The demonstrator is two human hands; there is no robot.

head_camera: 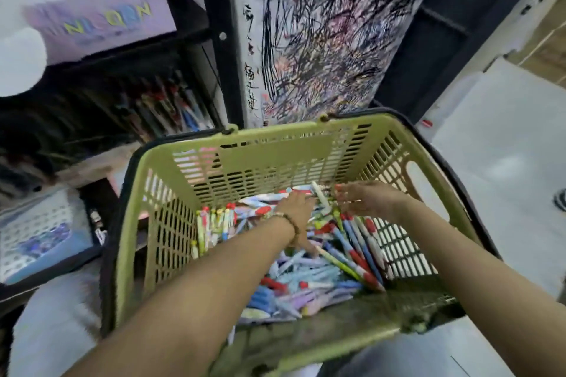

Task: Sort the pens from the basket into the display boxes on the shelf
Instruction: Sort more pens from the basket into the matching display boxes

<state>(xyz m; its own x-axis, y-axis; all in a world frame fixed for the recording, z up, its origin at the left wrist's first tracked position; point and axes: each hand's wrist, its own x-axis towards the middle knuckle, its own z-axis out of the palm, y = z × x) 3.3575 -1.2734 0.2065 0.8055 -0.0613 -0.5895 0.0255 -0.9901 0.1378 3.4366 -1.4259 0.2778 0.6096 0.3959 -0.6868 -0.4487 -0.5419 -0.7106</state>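
A green plastic basket stands in front of me, its bottom covered with several loose pens in blue, red, purple and white. Both my hands reach in at its far wall. My left hand, a bracelet on its wrist, lies palm down on the pens. Its fingertips meet a white pen that sticks up at a tilt; blur hides whether they grip it. My right hand hovers just right of that pen, fingers spread and holding nothing. A purple display box sits on the shelf at the upper left.
Below the purple box, a dark shelf row holds several pens. Another display box sits at the lower left. A scribble-covered white panel stands behind the basket. Pale floor lies to the right.
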